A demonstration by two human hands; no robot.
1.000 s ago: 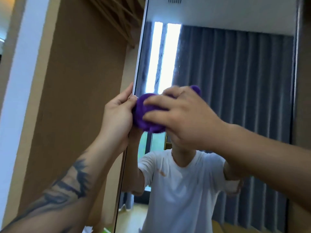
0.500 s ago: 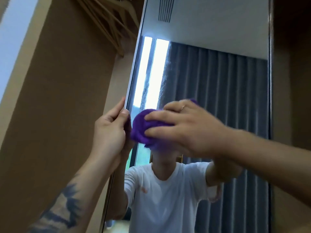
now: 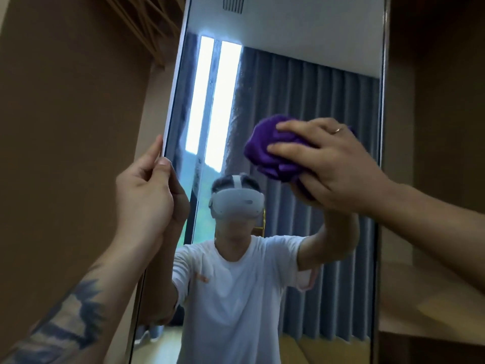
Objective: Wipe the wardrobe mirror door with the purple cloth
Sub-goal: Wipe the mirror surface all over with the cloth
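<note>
The tall wardrobe mirror door (image 3: 301,82) fills the middle of the head view, and reflects grey curtains, a bright window and a person in a white shirt. My right hand (image 3: 333,166) presses a bunched purple cloth (image 3: 273,153) flat against the glass, right of centre at about mid height. My left hand (image 3: 147,195) grips the door's left edge, thumb on the front and fingers behind. Part of the cloth is hidden under my right palm.
Brown wardrobe panels stand on both sides: one (image 3: 65,127) to the left and one (image 3: 433,101) to the right. Wooden hangers (image 3: 147,24) hang inside at the upper left. A wooden shelf (image 3: 420,298) juts out at the lower right.
My right hand has slid the cloth rightwards across the glass, away from my left hand. The left hand stays on the door's edge. The camera has tilted up slightly.
</note>
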